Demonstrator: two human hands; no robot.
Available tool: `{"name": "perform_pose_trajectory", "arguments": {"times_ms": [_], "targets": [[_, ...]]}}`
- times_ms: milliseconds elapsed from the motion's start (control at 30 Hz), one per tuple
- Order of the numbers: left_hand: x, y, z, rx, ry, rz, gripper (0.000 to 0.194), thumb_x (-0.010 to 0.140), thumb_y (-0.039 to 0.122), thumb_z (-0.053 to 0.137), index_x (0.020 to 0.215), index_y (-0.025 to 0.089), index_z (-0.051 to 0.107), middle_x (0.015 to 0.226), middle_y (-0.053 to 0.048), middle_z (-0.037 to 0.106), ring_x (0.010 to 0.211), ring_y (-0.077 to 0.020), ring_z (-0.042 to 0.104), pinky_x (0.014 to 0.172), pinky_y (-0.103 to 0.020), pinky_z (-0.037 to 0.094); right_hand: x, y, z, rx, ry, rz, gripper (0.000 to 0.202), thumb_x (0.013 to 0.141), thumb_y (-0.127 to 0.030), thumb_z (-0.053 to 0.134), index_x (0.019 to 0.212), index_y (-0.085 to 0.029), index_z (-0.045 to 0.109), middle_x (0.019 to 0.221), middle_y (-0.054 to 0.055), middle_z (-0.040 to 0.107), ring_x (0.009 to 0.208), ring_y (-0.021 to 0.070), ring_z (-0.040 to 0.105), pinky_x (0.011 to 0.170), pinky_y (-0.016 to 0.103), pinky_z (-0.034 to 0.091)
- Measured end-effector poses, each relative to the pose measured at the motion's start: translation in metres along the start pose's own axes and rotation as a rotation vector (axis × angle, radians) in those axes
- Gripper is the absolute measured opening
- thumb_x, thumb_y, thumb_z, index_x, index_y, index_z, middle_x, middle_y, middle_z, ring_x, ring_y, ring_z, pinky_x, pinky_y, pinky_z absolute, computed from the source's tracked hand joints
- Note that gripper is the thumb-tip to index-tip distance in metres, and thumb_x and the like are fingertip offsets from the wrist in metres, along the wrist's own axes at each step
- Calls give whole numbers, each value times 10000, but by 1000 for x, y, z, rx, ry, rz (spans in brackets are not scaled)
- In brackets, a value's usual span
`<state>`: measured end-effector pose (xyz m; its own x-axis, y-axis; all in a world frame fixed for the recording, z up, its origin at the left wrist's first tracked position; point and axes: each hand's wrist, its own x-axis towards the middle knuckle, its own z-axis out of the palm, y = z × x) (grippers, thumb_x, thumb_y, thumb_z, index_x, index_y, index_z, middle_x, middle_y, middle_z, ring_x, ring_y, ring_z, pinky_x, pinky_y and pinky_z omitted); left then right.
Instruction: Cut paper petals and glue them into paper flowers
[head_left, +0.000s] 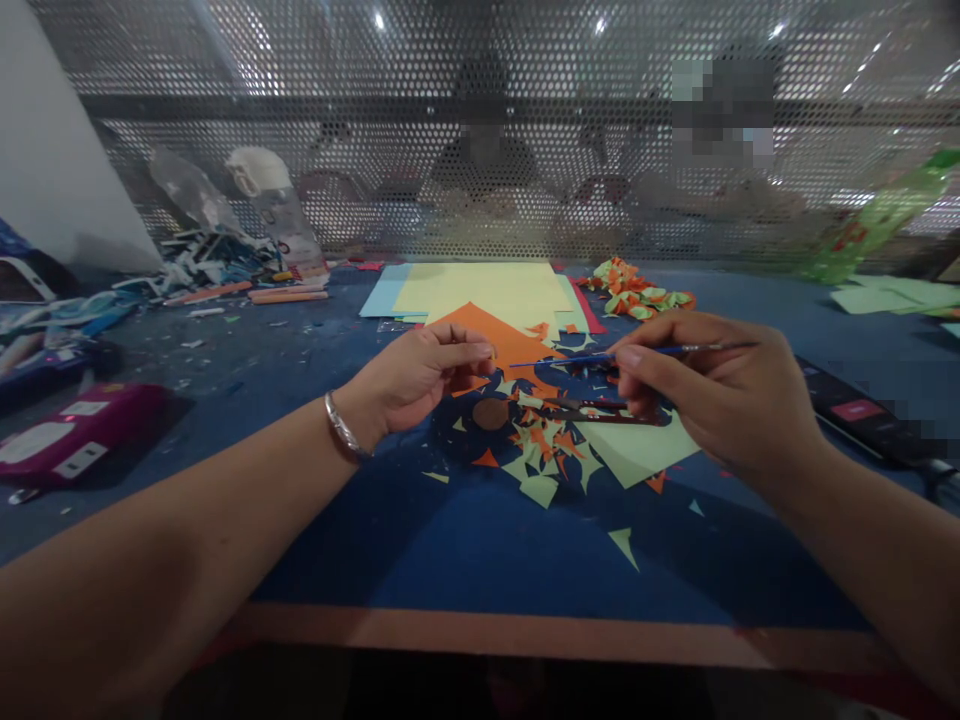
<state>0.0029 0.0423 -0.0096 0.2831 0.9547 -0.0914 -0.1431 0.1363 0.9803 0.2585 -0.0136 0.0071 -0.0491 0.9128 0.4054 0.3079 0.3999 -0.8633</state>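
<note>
My right hand (697, 385) pinches a thin blue stick (562, 360), its pointed end toward the left. My left hand (427, 375), with a silver bangle at the wrist, has its fingertips pressed together near that tip; anything between them is too small to make out. Beneath and between the hands lie an orange sheet (495, 335), dark-handled scissors (592, 411), a round brown disc (490, 413) and orange and pale green paper scraps (544, 440). A pale green sheet (637, 450) rests by my right hand.
Behind are stacked coloured sheets (480, 285) and a pile of orange and green cut pieces (637, 290). A magenta box (82, 430), a clear bottle (281, 205) and coloured sticks stand or lie left. A phone (862, 410) and green bottle (885, 215) are right.
</note>
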Motion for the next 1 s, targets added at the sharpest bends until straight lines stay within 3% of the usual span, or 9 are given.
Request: {"name": "perform_pose_trajectory", "arguments": {"times_ms": [367, 1000], "targets": [[-13, -4, 18, -115, -11, 23, 129, 788, 92, 767, 748, 128, 650, 756, -31, 719, 771, -143, 712, 776, -283, 514, -2, -1, 1, 15, 21, -24, 100, 847, -293, 767, 786, -218, 746, 640, -8, 657, 510, 100, 611, 477, 212, 552], [-14, -7, 17, -155, -18, 34, 120, 797, 87, 759, 755, 130, 654, 761, -19, 702, 796, -158, 727, 774, -301, 554, -3, -1, 2, 32, 22, -15, 89, 849, -287, 769, 780, -234, 750, 633, -12, 654, 514, 100, 610, 483, 216, 555]]}}
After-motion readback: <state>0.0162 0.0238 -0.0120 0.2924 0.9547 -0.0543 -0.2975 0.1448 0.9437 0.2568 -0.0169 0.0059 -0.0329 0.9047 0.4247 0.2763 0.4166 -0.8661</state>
